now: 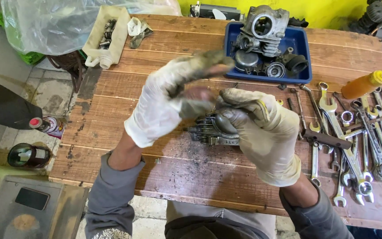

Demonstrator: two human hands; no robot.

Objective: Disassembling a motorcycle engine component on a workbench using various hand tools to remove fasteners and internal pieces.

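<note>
Greasy metal engine part (pixel 211 128) sits at frame centre, just above the wooden table (pixel 191 172). Your gloved right hand (pixel 261 132) is closed around it; your left hand (pixel 173 97) hovers open-fingered, touching its top. Other engine parts wait in the blue tray (pixel 299 57), upper right; work looks midway.

Wrenches (pixel 354 146), blue tray (pixel 303 42), orange bottle (pixel 368 83)

Grimy whitish gloves, apparently latex; grey sleeves
</note>
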